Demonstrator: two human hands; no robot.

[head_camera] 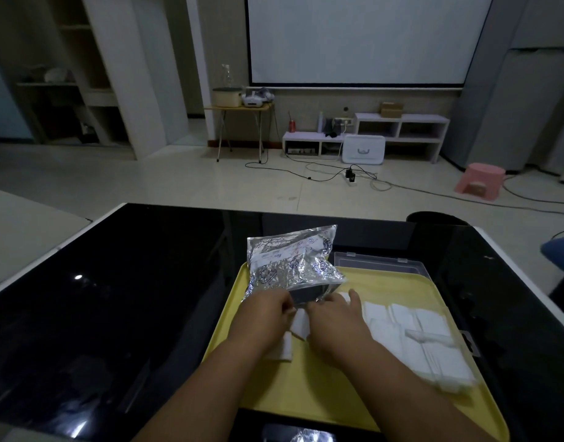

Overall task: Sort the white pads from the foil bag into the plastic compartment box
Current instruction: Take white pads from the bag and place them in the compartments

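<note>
A crinkled silver foil bag (293, 260) lies at the far left of a yellow tray (306, 384), its open mouth facing me. My left hand (261, 317) grips the bag's mouth edge. My right hand (335, 323) is at the mouth too, fingers curled down onto white pads (300, 325) that lie between both hands; whether it pinches one I cannot tell. Another pad (282, 350) lies under my left wrist. The clear plastic compartment box (414, 339) sits on the tray's right side, filled with white pads, its lid (379, 263) open at the back.
The tray rests on a glossy black table (114, 298) with a white rim. A dark round object (437, 218) stands at the table's far edge. Beyond are a tiled floor with cables, a pink stool (480, 185) and low white shelves.
</note>
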